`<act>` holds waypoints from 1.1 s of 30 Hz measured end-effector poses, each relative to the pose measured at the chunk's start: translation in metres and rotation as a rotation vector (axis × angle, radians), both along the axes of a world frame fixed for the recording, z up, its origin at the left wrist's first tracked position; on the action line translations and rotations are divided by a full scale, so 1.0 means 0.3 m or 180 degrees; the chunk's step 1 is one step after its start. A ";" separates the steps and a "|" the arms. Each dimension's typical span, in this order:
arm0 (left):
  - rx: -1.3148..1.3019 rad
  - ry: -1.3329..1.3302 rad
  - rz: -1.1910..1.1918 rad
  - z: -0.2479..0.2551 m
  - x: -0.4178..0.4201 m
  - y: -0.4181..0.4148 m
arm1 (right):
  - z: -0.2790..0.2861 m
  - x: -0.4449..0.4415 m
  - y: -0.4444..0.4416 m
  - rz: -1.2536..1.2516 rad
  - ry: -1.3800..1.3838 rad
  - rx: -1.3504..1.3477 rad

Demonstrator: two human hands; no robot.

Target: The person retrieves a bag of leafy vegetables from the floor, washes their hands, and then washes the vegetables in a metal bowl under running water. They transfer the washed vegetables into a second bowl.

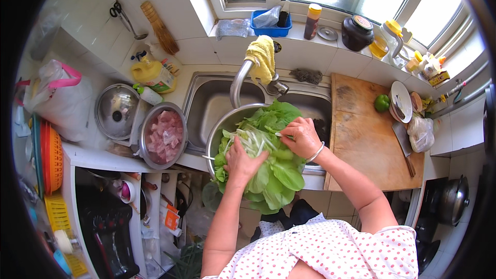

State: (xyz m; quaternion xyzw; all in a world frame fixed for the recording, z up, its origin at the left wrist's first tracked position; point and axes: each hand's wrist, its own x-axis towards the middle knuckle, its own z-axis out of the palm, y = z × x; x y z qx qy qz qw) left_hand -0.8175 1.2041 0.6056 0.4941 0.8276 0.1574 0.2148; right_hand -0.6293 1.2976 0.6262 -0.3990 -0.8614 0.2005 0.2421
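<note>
A big heap of green leafy vegetables (285,174) with pale stalks (254,139) fills a stainless steel basin (215,139) at the front edge of the sink, and leaves hang over its near side. My left hand (242,161) grips the greens from the left, thumb apart from the fingers, with the fingertips partly hidden among stalks. At the right of the heap, my right hand (300,137) pinches a small pale stalk piece (278,134) between thumb and fingers. A bracelet circles the right wrist.
Behind the basin stands a faucet (238,85) draped with a yellow cloth (261,60), over a double sink (205,97). Left is a metal bowl of raw meat (166,135). On the right, a wooden cutting board (360,124) bears a cleaver (403,143) and green pepper (382,103).
</note>
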 end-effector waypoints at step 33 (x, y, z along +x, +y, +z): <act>0.0465 -0.0870 0.0369 -0.120 -0.079 -0.036 | -0.360 -0.159 0.002 0.0523 -0.0566 -0.1164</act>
